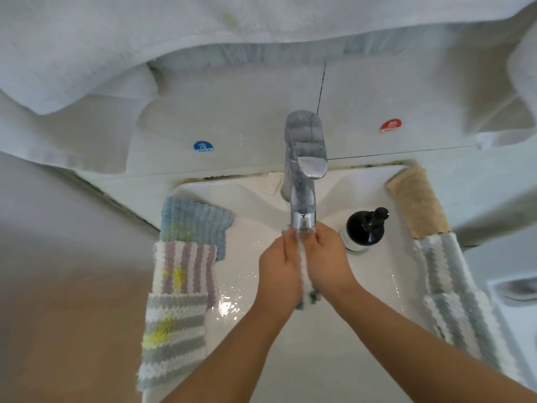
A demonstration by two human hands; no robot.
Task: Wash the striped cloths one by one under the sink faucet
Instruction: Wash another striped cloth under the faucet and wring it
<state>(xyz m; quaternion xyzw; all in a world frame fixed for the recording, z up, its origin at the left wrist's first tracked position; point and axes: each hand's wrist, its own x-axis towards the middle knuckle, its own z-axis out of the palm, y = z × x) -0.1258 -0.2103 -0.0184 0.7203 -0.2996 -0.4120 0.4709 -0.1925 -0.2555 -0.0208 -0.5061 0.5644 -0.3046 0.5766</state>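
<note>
Head view: both hands meet right under the chrome faucet (303, 175) spout, over the white sink (374, 289) basin. L hand (279, 271) and R hand (328, 266) face each other w/ a wet white-and-grey striped cloth (305, 274) squeezed between them; fingers of both curl round it, fingertips up at the spout. The cloth's lower end hangs out below the palms. Water flow itself too blurred to tell; basin surface looks wet & shiny.

On the sink's L rim, three cloths lie in an overlapping row: a blue ribbed cloth (194, 222) farthest back, a purple-striped cloth (186, 269) in the middle, a grey-striped cloth (174, 338) nearest, all w/ yellow smudges. On the R rim, a beige cloth (415, 202) at the back and a blue-grey striped cloth (456, 298) in front of it, ends touching. A black pump bottle (364, 228) stands just R of the faucet. Wall behind has a blue COLD sticker (203, 147) and a red HOT sticker (390, 125). White towels (87, 53) hang across the top.
</note>
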